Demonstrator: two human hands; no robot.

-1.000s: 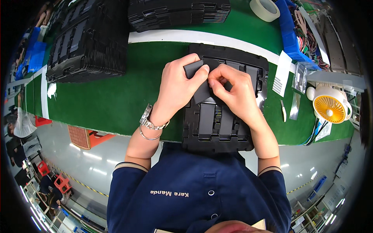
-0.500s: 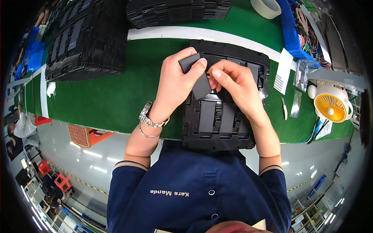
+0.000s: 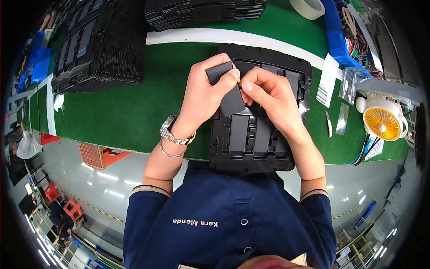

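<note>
Head cam: our L hand [image 3: 208, 85] grips a matte dk-grey rectangular block [image 3: 233, 101], flat faces, straight edges, thumb on top, fingers wrapped around the far side. Our R hand [image 3: 271, 92] has thumb + index brought together at the block's R edge; we can't tell if anything thin is pinched there. Block is tilted, above the upper-L part of a glossy black molded plastic tray [image 3: 251, 167]; can't tell if it touches.

Edges/room: tray's near rim pokes past the bench front edge, close to our shirt [image 3: 224, 201]. Widest run of smooth green benchtop [image 3: 174, 103] is L of the tray, over to the L tray stack [image 3: 107, 58]. R side is tighter: white slim-handled tool [image 3: 329, 125], printed label sheet [image 3: 329, 80], clear plastic bag [image 3: 348, 85], then a white fan [image 3: 380, 123] w/ yellow round front.

Containers: tray has ribbed slots w/ flat dk-grey pieces [image 3: 238, 134] in several. Blue plastic bin [image 3: 338, 42] at far R holds tangled wires [image 3: 351, 40]. 2nd tray stack [image 3: 206, 13] sits at the back.
</note>
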